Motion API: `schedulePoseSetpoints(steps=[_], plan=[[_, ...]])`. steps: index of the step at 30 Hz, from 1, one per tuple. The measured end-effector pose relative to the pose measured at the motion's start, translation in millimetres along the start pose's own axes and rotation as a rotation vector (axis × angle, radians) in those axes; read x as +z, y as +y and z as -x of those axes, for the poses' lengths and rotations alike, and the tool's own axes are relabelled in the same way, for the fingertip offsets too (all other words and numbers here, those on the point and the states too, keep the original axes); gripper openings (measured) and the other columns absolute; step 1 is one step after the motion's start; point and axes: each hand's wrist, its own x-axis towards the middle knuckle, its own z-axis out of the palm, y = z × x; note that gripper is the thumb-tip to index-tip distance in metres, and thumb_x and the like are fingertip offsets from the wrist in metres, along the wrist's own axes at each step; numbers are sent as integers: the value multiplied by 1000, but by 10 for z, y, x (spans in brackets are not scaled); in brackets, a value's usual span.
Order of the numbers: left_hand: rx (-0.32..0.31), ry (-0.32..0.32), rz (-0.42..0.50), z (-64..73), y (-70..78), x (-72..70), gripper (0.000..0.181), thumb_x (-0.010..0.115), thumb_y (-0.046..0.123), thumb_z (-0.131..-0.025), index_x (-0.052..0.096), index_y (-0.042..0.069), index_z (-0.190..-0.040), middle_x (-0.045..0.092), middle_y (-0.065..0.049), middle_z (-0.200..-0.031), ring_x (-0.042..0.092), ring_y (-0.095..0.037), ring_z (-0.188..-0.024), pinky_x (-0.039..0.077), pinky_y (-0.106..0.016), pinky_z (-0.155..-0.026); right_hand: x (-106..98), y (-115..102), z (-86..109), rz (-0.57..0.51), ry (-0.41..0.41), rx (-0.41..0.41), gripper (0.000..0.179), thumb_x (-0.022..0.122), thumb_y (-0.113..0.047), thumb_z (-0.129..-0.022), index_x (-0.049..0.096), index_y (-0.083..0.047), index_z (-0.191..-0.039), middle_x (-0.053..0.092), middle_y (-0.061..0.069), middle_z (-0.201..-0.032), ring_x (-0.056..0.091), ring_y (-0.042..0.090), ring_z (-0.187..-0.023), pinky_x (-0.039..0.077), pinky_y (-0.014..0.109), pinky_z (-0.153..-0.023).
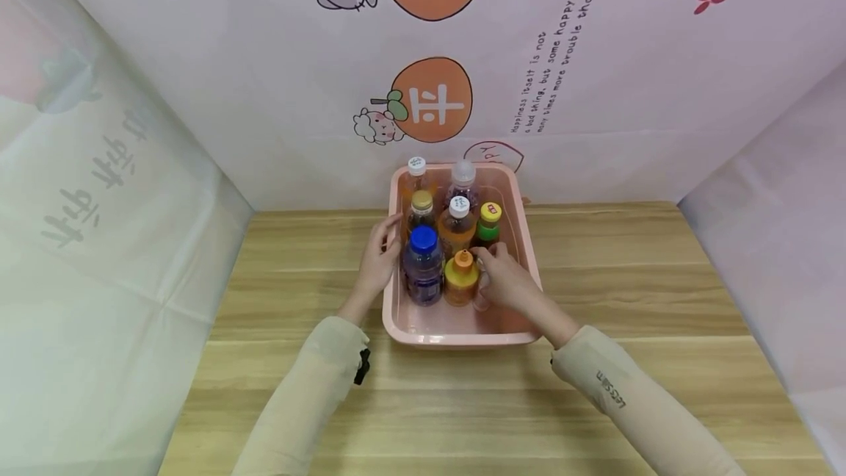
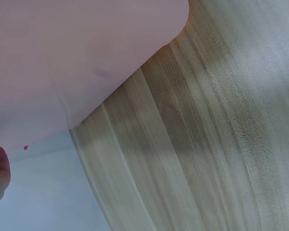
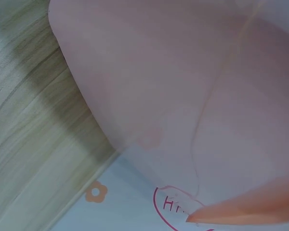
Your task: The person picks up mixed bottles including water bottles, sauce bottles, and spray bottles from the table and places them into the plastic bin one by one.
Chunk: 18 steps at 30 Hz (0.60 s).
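A pink plastic basin [image 1: 429, 339] holds several bottles. My left hand [image 1: 380, 255] is at its left rim, fingers fairly straight and touching the edge, beside a blue-capped bottle [image 1: 424, 270]. My right hand [image 1: 505, 278] reaches inside, its fingers around the top of a clear bottle [image 1: 482, 301], mostly hidden beneath the hand. Just left of it stands a yellow squeeze bottle [image 1: 460, 281] with an orange tip. A yellow-and-green-capped bottle [image 1: 489, 222] is behind the right hand. In the left wrist view, fingers [image 2: 2, 163] show at the left edge.
Further bottles in the basin include a gold-capped one [image 1: 421, 208], a white-capped orange drink [image 1: 457, 230], one with a clear cap [image 1: 463, 181] and a white-capped one [image 1: 417, 175]. The wooden table [image 1: 621, 278] meets a printed cloth backdrop [image 1: 264, 94] behind the basin.
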Motion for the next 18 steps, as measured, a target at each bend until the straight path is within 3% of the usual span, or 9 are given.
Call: schedulePoseSetpoints(steps=[12, 18], plan=[[32, 11, 10, 38, -30, 10, 43, 45, 5, -95, 48, 8, -137, 41, -16, -145, 36, -34, -138, 39, -54, -107, -100, 8, 74, -62, -9, -41, 67, 66, 1, -77, 41, 3, -139, 40, 37, -133, 57, 42, -108, 52, 47, -83], [-4, 64, 29, 86, -35, -6, 39, 46, 12, -98, 50, 9, -137, 45, -14, -144, 41, -33, -134, 37, -53, -109, -251, 82, 116, -201, 113, -179, 50, 63, -9, -88, 47, 9, -132, 53, 32, -126, 57, 41, -108, 50, 52, -91]])
